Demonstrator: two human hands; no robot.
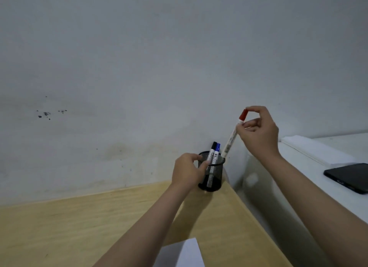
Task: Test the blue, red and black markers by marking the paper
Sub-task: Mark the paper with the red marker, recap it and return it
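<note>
A black mesh pen holder [214,177] stands at the back right corner of the wooden table [79,227]. The black marker [211,152] and the blue marker [216,153] stand inside it, caps up. My left hand [187,171] grips the holder's left side. My right hand [258,131] pinches the red marker [232,136] near its red cap, tilted, with its lower end just at the holder's rim. A corner of the white paper [185,252] shows at the bottom edge, partly behind my left forearm.
A grey wall rises right behind the table. To the right stands a white cabinet or appliance [298,187] with a black phone [350,176] and a white stack [318,151] on top.
</note>
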